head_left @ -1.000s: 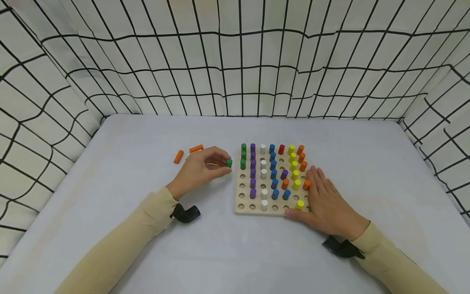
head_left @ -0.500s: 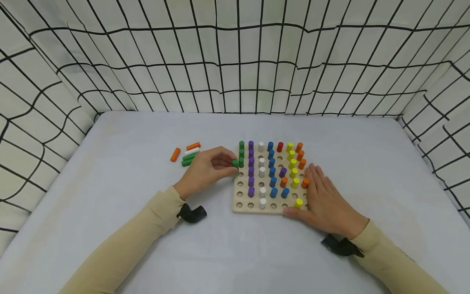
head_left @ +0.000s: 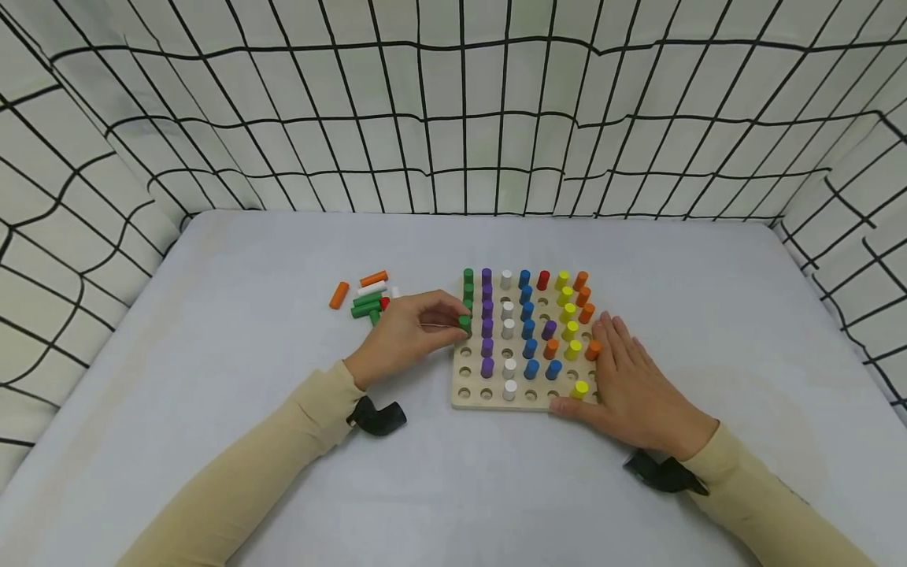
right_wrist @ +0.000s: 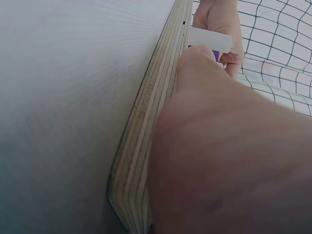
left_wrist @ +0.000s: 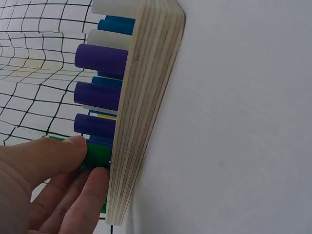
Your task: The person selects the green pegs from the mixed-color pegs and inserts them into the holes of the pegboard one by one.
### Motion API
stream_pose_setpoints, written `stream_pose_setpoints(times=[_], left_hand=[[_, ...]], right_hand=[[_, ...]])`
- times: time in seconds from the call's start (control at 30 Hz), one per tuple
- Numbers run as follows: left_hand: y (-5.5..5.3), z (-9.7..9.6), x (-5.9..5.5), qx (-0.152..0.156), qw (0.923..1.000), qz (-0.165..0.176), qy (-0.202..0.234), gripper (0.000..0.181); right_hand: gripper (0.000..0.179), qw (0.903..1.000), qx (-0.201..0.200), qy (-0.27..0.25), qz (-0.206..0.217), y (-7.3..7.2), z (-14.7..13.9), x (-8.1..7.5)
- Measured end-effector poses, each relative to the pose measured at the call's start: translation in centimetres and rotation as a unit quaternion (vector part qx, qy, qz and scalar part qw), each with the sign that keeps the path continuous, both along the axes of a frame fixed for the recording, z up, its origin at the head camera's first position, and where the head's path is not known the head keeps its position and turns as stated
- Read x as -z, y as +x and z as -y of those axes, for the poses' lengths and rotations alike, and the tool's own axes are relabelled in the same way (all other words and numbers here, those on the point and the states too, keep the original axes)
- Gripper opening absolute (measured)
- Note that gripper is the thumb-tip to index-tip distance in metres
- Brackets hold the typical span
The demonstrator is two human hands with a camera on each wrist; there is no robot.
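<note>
Presently, the left hand (head_left: 400, 335) pinches one green peg (head_left: 464, 324) at the left side of the pegboard (head_left: 475, 401), beside three standing green pegs (head_left: 468, 290); two orange pegs (head_left: 339, 295) lie loose; the right hand (head_left: 641, 398), stretched straight, hides one corner.

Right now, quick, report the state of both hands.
Left hand: closed, pinching a green peg at the pegboard.
Right hand: open, fingers straight, resting against the pegboard's near right corner.

black-gridded white walls (head_left: 482, 87) edge the white table (head_left: 673, 283).
</note>
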State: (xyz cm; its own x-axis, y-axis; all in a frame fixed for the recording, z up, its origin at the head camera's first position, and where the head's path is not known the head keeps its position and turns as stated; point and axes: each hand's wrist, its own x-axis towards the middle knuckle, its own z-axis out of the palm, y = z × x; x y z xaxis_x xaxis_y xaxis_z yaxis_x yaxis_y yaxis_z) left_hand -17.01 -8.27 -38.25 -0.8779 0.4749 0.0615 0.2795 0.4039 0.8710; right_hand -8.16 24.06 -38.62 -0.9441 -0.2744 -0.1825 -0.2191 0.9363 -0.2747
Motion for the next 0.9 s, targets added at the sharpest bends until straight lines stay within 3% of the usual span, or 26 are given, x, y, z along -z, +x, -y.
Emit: stream_pose_setpoints(times=[0.3,0.9], left_hand=[[0.17,-0.05,0.02,0.001,0.9999,0.017,-0.003,0.026],[0.28,-0.03,-0.07,0.004,0.9999,0.012,0.001,0.025]], right_hand=[[0.130,1.0000,0.000,-0.006,-0.002,0.01,0.00,-0.09],[0.130,1.0000,-0.001,-0.010,-0.003,0.11,0.14,-0.16]])
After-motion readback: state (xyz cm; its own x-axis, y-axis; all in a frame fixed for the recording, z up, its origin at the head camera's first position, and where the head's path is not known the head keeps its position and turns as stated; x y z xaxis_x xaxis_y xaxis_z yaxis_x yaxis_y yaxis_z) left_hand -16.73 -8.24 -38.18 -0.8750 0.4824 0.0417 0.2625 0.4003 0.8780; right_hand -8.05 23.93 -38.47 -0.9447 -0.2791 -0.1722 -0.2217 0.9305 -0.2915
